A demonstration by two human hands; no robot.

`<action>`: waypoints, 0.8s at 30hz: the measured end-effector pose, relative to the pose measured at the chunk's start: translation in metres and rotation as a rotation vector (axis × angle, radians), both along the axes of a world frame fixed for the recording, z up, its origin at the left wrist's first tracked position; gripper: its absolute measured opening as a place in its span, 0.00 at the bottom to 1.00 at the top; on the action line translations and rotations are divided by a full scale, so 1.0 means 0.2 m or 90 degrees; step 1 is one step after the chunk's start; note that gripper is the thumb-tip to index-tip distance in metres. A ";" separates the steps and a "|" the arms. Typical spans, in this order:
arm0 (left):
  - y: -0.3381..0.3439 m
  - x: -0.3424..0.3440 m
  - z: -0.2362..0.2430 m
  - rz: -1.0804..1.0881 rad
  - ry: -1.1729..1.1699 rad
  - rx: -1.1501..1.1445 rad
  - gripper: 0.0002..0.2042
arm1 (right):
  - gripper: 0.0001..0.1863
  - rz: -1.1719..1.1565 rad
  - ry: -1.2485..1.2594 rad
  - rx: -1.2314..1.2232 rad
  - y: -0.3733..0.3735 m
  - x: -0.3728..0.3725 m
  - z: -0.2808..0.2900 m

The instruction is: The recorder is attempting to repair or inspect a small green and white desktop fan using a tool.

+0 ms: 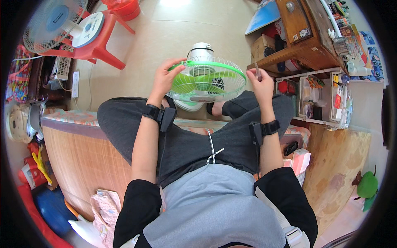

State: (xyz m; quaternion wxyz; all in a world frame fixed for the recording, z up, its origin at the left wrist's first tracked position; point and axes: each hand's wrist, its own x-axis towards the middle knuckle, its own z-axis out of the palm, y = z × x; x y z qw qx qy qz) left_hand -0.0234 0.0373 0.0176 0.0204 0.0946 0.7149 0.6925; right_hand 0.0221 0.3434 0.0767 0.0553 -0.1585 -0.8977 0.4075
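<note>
A fan (202,78) with a green rim, green blades and a wire cage stands on the floor between my knees, its white base partly hidden under the cage. My left hand (166,78) is closed on the left part of the green rim, thumb and fingers pinching it. Close to the rim's right side, my right hand (261,82) pinches a thin, stick-like tool (257,68) that points up and away from me. The kind of tool is too small to make out.
A red plastic stool (101,39) at the far left bears a second fan (58,18). Behind it is a red bucket (124,9). A wooden cabinet (295,49) and a white rack (316,99) stand to the right. A power strip (75,84) lies at the left.
</note>
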 end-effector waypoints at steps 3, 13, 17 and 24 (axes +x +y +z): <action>0.02 -0.01 0.04 0.035 0.113 -0.162 0.11 | 0.18 -0.050 -0.022 -0.341 0.04 0.11 -0.31; 0.04 0.06 0.07 0.072 0.090 -0.188 0.12 | 0.19 -0.117 -0.096 -0.651 0.06 0.11 -0.37; 0.05 0.09 0.08 0.057 0.101 -0.194 0.13 | 0.17 -0.107 -0.083 -0.674 0.07 0.12 -0.38; 0.04 0.10 0.10 0.036 0.065 -0.178 0.13 | 0.17 -0.126 -0.063 -0.656 0.05 0.11 -0.39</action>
